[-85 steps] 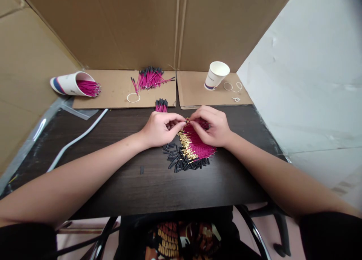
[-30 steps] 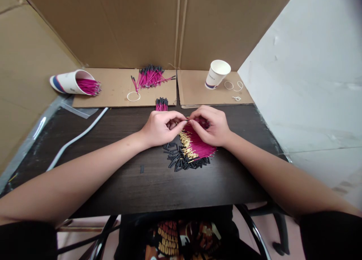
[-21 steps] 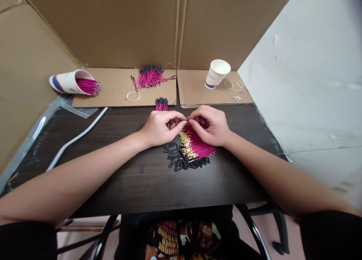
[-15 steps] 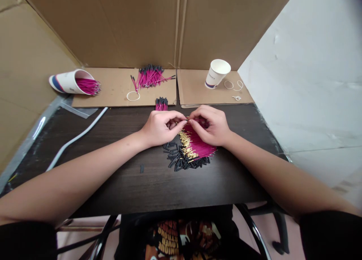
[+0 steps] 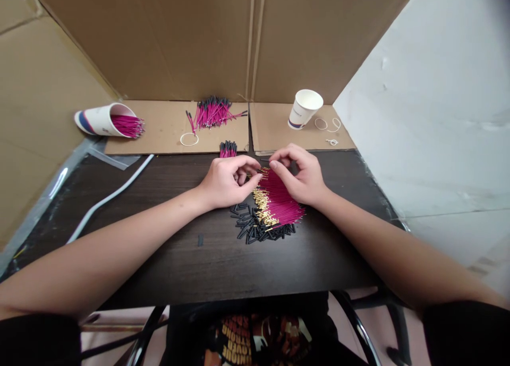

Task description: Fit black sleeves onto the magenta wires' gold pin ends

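My left hand (image 5: 233, 181) is curved at the left of a pile of magenta wires with gold tips (image 5: 281, 198), thumb and forefinger apart with nothing visible between them. Above the pile's far edge, my right hand (image 5: 299, 173) pinches a small black sleeve (image 5: 265, 160) between thumb and forefinger; it points left. Loose black sleeves (image 5: 249, 229) lie in front of the gold tips, partly under the pile. Just behind my left hand stands a small bunch of black-capped magenta wires (image 5: 228, 149), its lower part hidden by the fingers.
On cardboard at the back lie more black-capped wires (image 5: 214, 112) and a white rubber band (image 5: 189, 139). A tipped paper cup (image 5: 95, 120) holds magenta wires at left. An upright paper cup (image 5: 305, 110) stands right. A pale cable (image 5: 107, 196) crosses the left side.
My fingertips have drawn apart. The left thumb and forefinger have opened, and the right hand now shows a black sleeve in its pinch. The view has shifted slightly.
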`<state>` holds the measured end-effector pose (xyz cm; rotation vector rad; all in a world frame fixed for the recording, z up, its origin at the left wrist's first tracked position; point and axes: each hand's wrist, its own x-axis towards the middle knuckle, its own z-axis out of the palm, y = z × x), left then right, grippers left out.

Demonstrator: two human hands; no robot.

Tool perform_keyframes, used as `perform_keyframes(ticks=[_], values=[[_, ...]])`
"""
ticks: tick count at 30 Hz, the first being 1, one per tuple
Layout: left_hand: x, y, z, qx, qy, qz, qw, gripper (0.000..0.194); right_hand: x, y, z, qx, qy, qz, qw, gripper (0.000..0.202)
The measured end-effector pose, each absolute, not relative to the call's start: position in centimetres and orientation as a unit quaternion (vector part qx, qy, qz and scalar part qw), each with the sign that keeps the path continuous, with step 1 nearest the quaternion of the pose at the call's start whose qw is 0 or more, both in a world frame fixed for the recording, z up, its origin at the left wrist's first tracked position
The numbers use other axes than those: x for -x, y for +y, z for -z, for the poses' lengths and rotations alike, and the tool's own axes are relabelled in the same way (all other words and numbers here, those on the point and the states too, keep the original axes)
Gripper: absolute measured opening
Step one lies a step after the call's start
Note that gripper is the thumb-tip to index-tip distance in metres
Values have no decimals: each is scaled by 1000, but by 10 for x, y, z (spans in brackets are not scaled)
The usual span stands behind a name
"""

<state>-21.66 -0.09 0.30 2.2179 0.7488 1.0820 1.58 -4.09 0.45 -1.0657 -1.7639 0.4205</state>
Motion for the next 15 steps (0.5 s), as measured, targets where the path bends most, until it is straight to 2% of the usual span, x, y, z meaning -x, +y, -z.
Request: perform_keyframes(ticks=[8, 15], values=[[217, 2, -2, -835, 271, -408, 250, 17, -14, -37, -2, 457, -599, -396, 525, 37], [217, 2, -4, -846, 241, -412, 238, 18, -12, -35, -4, 418, -558, -493, 520, 39]])
